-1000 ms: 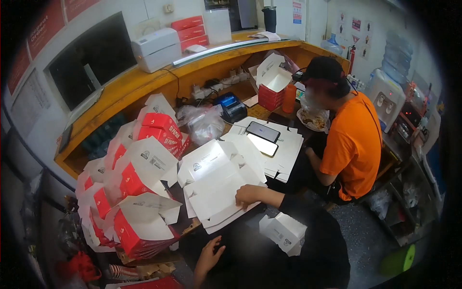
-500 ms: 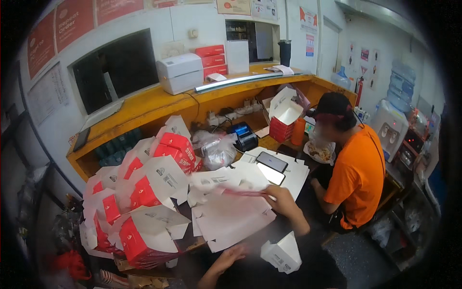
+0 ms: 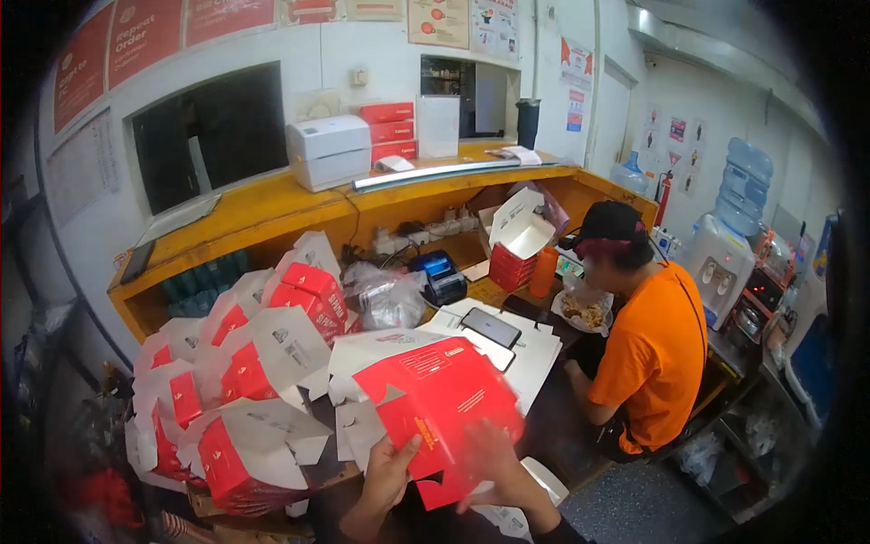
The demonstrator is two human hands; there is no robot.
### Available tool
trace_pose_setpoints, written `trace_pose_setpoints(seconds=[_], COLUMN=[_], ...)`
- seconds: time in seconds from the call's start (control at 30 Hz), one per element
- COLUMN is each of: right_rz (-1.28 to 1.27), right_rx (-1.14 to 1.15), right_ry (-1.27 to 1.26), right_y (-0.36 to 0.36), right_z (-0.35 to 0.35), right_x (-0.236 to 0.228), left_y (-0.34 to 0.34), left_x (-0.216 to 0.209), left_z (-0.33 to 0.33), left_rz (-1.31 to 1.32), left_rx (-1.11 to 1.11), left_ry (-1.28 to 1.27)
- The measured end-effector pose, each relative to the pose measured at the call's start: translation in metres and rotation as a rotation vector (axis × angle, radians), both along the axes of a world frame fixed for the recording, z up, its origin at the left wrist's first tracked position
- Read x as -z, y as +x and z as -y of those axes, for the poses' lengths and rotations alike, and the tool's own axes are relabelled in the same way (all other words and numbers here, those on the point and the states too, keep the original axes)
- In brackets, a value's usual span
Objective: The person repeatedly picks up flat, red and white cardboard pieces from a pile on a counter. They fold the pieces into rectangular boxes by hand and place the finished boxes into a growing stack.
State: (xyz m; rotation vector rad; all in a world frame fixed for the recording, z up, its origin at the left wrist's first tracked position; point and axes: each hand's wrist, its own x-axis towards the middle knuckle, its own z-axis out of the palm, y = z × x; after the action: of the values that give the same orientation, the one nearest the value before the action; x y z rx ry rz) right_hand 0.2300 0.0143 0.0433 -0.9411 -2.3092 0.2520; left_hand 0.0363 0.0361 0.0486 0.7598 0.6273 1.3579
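My left hand [image 3: 390,473] grips the lower left edge of a red flat carton blank [image 3: 444,399], thumb on its printed face. Over the blank's lower right side is my right hand [image 3: 497,462], its fingers smeared by motion; whether they pinch the card cannot be made out. Beneath and behind the blank lies a stack of flat white-sided blanks [image 3: 539,363]. On that stack rest two phones [image 3: 492,326], side by side. A white box piece [image 3: 544,480] shows partly behind my right forearm.
Several folded red-and-white boxes [image 3: 245,372] crowd the left. Behind them are a plastic bag [image 3: 385,299] and a blue-black device [image 3: 442,276]. A person in orange [image 3: 648,344] sits at the right by a food tray [image 3: 583,311]. A yellow counter [image 3: 245,206] carries a white printer [image 3: 329,150].
The blank has turned from its white side to its red face and come closer to me. My left hand has moved up onto it; my right hand has come down and toward me.
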Motion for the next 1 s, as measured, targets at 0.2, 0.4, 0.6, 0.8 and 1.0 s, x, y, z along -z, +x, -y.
trace_pose_setpoints(seconds=[0.2, 0.4, 0.6, 0.8, 1.0], right_rz=[-0.947, -0.974, -0.517, -0.665, -0.398], right_rx=[-0.377, -0.207, -0.068, -0.133, 0.051], right_ry=[0.043, 0.233, 0.378, 0.227, 0.419], right_y=[-0.027, -0.033, -0.010, -0.011, -0.020], right_z=[-0.010, -0.013, -0.019, -0.019, -0.018], right_x=[0.020, 0.016, 0.006, -0.004, -0.007], left_y=[-0.005, 0.016, 0.023, 0.009, 0.016], left_x=[-0.005, -0.033, -0.003, -0.020, -0.010], left_z=[-0.012, -0.015, -0.009, -0.010, -0.007], left_rz=[-0.317, -0.069, -0.125, -0.092, -0.030], left_rx=[0.078, 0.145, 0.192, 0.209, 0.122], left_ry=[0.272, 0.200, 0.206, 0.211, 0.129])
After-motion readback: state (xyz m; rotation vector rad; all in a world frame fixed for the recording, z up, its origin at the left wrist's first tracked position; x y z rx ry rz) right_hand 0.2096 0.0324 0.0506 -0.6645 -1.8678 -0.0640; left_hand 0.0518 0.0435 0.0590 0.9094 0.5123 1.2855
